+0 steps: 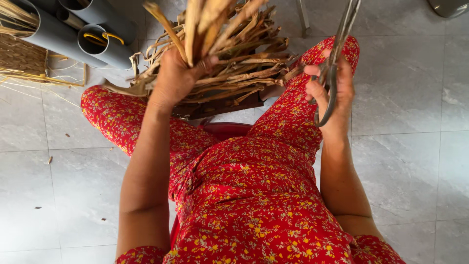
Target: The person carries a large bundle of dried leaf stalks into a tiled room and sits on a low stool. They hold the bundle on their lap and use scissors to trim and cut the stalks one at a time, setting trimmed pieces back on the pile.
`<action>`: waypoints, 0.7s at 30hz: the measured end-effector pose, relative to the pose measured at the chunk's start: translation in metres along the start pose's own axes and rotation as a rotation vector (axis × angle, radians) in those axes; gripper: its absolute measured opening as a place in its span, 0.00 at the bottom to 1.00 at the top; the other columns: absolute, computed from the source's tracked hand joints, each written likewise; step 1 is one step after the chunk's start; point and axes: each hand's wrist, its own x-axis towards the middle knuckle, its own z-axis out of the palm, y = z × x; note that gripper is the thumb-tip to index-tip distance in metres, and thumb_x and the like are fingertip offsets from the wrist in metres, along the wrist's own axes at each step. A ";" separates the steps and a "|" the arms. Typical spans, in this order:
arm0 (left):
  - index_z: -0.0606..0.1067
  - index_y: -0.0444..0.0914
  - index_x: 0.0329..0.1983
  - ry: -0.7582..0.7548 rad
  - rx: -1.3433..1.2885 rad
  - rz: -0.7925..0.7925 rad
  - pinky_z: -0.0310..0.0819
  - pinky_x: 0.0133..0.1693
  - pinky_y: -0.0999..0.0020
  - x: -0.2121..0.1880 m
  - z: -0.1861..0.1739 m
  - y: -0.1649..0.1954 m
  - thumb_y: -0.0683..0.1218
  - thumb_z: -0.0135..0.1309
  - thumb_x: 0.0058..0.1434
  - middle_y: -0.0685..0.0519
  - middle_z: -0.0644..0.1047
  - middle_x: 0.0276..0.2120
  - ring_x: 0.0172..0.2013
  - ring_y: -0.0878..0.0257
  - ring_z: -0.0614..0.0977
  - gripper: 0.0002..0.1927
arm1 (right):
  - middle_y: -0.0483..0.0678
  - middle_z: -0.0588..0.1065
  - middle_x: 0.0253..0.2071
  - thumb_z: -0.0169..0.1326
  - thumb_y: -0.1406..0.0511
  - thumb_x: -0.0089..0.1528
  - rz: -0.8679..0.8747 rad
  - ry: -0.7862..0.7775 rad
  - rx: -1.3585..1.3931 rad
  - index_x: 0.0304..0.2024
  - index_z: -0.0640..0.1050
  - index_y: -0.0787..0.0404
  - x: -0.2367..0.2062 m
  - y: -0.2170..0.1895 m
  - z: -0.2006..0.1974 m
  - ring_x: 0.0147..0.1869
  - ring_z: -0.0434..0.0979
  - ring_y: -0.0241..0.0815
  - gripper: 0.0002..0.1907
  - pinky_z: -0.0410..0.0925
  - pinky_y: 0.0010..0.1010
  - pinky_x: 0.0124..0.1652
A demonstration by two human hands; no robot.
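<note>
Dried-leaf bundle (220, 54) clenched by left hand (173, 78), upright; right hand (332, 90) grips scissors (337, 54), blades up.

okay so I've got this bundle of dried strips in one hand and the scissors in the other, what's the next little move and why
Probably bring the scissors across toward the loose ends of the dried strips. The left hand grips the bundle firmly, while the right hand holds the scissors apart from it, blades pointing away, so nothing can be trimmed yet.

Both bare forearms extended forward over the lap, left hand (173, 78) clenched in a fist, thumb across the fingers, right hand (332, 90) curled shut, fingers hooked, knuckles outward
</note>
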 end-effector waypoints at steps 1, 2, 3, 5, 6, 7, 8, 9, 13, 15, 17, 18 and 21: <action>0.77 0.35 0.49 0.006 0.008 0.018 0.80 0.37 0.65 0.001 -0.007 0.006 0.45 0.65 0.68 0.48 0.83 0.33 0.33 0.62 0.85 0.13 | 0.52 0.78 0.59 0.57 0.75 0.66 -0.008 -0.006 0.001 0.69 0.69 0.51 0.003 0.005 0.001 0.47 0.81 0.34 0.30 0.74 0.24 0.32; 0.77 0.35 0.52 0.012 0.015 0.040 0.81 0.37 0.66 0.003 -0.008 0.012 0.45 0.63 0.69 0.50 0.83 0.32 0.33 0.63 0.85 0.13 | 0.53 0.77 0.62 0.58 0.76 0.66 0.036 -0.051 0.177 0.69 0.69 0.51 0.006 0.012 0.007 0.41 0.78 0.31 0.31 0.72 0.21 0.30; 0.77 0.35 0.53 -0.006 -0.031 0.085 0.83 0.39 0.67 0.005 -0.001 0.019 0.45 0.64 0.69 0.50 0.84 0.35 0.35 0.64 0.86 0.14 | 0.53 0.76 0.65 0.59 0.77 0.66 0.085 -0.097 0.354 0.69 0.69 0.51 0.007 0.022 0.020 0.35 0.76 0.29 0.31 0.69 0.18 0.28; 0.77 0.36 0.55 -0.035 -0.122 0.170 0.87 0.41 0.70 0.007 0.019 0.029 0.45 0.64 0.69 0.52 0.84 0.40 0.38 0.65 0.88 0.15 | 0.56 0.74 0.67 0.61 0.77 0.63 0.159 -0.163 0.434 0.70 0.67 0.51 0.004 0.037 0.047 0.36 0.76 0.30 0.36 0.69 0.19 0.30; 0.76 0.35 0.56 -0.007 -0.084 0.263 0.85 0.42 0.68 0.008 0.027 0.034 0.44 0.65 0.68 0.51 0.83 0.40 0.39 0.64 0.87 0.16 | 0.57 0.74 0.67 0.61 0.76 0.60 0.175 -0.179 0.335 0.72 0.64 0.51 0.004 0.044 0.063 0.43 0.78 0.34 0.40 0.72 0.22 0.35; 0.75 0.34 0.56 0.018 -0.047 0.354 0.84 0.42 0.67 0.008 0.036 0.038 0.44 0.66 0.68 0.50 0.83 0.41 0.39 0.63 0.86 0.18 | 0.56 0.72 0.58 0.63 0.75 0.58 0.226 -0.206 0.284 0.72 0.61 0.50 0.003 0.051 0.078 0.40 0.78 0.33 0.43 0.73 0.23 0.34; 0.74 0.33 0.57 0.040 -0.010 0.442 0.82 0.43 0.66 0.006 0.039 0.041 0.43 0.67 0.67 0.49 0.83 0.41 0.40 0.62 0.86 0.19 | 0.55 0.71 0.49 0.64 0.74 0.56 0.280 -0.233 0.234 0.72 0.58 0.49 0.003 0.057 0.093 0.38 0.78 0.33 0.46 0.75 0.23 0.32; 0.75 0.33 0.56 0.017 -0.094 0.362 0.83 0.41 0.67 0.006 0.039 0.042 0.44 0.66 0.67 0.50 0.83 0.40 0.38 0.63 0.86 0.18 | 0.54 0.70 0.41 0.66 0.73 0.55 0.332 -0.259 0.183 0.73 0.54 0.48 0.004 0.063 0.104 0.36 0.78 0.33 0.50 0.76 0.23 0.31; 0.77 0.34 0.51 -0.028 -0.328 0.173 0.84 0.36 0.69 0.010 0.017 0.047 0.44 0.63 0.70 0.51 0.83 0.36 0.34 0.65 0.85 0.12 | 0.53 0.73 0.54 0.63 0.67 0.63 0.151 -0.393 0.099 0.76 0.57 0.51 0.012 0.086 0.132 0.41 0.76 0.42 0.43 0.70 0.32 0.36; 0.78 0.33 0.50 -0.009 -0.427 0.141 0.83 0.37 0.69 0.005 -0.005 0.052 0.44 0.62 0.73 0.51 0.82 0.36 0.35 0.65 0.85 0.10 | 0.57 0.73 0.51 0.61 0.65 0.65 -0.527 -0.376 -0.408 0.78 0.57 0.49 0.015 0.106 0.148 0.49 0.78 0.56 0.43 0.72 0.44 0.43; 0.77 0.33 0.51 0.019 -0.562 0.130 0.83 0.40 0.69 -0.003 -0.027 0.062 0.45 0.60 0.76 0.50 0.82 0.38 0.36 0.64 0.84 0.10 | 0.56 0.74 0.47 0.60 0.62 0.64 -0.177 -0.509 -0.799 0.76 0.58 0.45 0.016 0.128 0.156 0.44 0.79 0.58 0.40 0.73 0.48 0.41; 0.77 0.34 0.51 0.104 -0.565 0.126 0.83 0.39 0.70 -0.007 -0.037 0.068 0.45 0.59 0.76 0.51 0.82 0.39 0.37 0.64 0.84 0.09 | 0.56 0.74 0.44 0.59 0.61 0.64 0.008 -0.577 -0.982 0.75 0.58 0.43 0.015 0.138 0.158 0.41 0.79 0.60 0.39 0.73 0.50 0.40; 0.76 0.35 0.46 0.320 -0.587 0.121 0.78 0.35 0.71 -0.017 -0.073 0.083 0.46 0.57 0.78 0.50 0.80 0.36 0.34 0.63 0.82 0.09 | 0.58 0.74 0.44 0.55 0.62 0.66 0.169 -0.672 -1.104 0.75 0.57 0.41 0.017 0.165 0.153 0.41 0.79 0.61 0.37 0.72 0.52 0.38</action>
